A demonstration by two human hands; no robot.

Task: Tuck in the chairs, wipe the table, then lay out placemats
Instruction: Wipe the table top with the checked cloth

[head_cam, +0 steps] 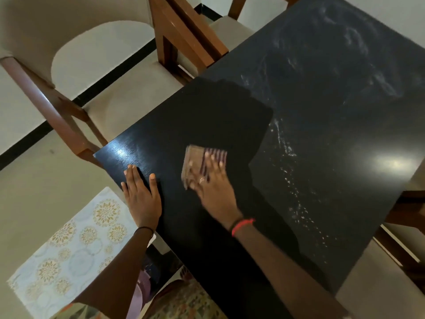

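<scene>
The black table [322,111] fills the right of the head view; its far part is dusty with white streaks, and the patch near its left corner is dark and shiny. My right hand [212,183] presses flat on a folded striped brown cloth [195,164] on that dark patch. My left hand [140,189] rests flat, fingers straight, on the table's near left edge. A chair with a beige seat and brown wooden frame [69,116] stands at the table's left side, its seat partly under the top. Another chair [190,35] stands beside it, further back.
A pale mat with gold flower prints [69,245] lies low at the lower left, beside the table. More brown chair frames [404,217] show past the table's right edge. The floor is pale with a black strip [34,134].
</scene>
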